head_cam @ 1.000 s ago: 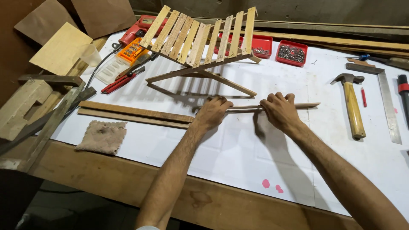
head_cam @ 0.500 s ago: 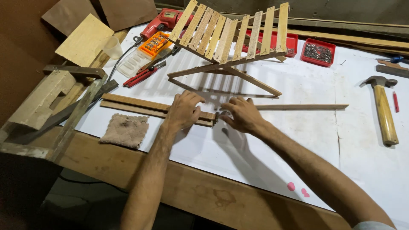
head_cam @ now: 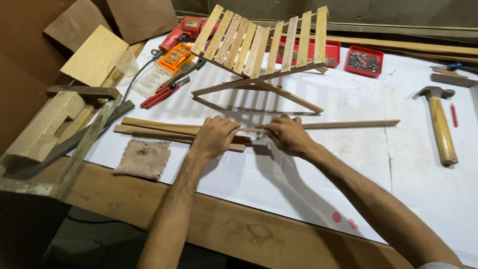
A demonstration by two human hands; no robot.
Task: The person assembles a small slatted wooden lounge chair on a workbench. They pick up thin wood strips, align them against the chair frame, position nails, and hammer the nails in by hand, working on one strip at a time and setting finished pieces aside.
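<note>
Wooden table [head_cam: 234,234] w/ stained front edge, top covered by white sheet [head_cam: 413,179] w/ a few pink spots. Behind it a dull grey wall [head_cam: 398,12]; brown cardboard pieces [head_cam: 139,17] lean at far left. Below table edge the floor is dark, in shadow. Light from above, hard shadows on sheet.

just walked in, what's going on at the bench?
A person is working at a white-covered bench. Both hands grip a thin wooden strip lying across it: left hand near the stacked wood strips, right hand further along. A slatted wooden rack stands behind. A hammer, a rag and red pliers lie nearby.
</note>
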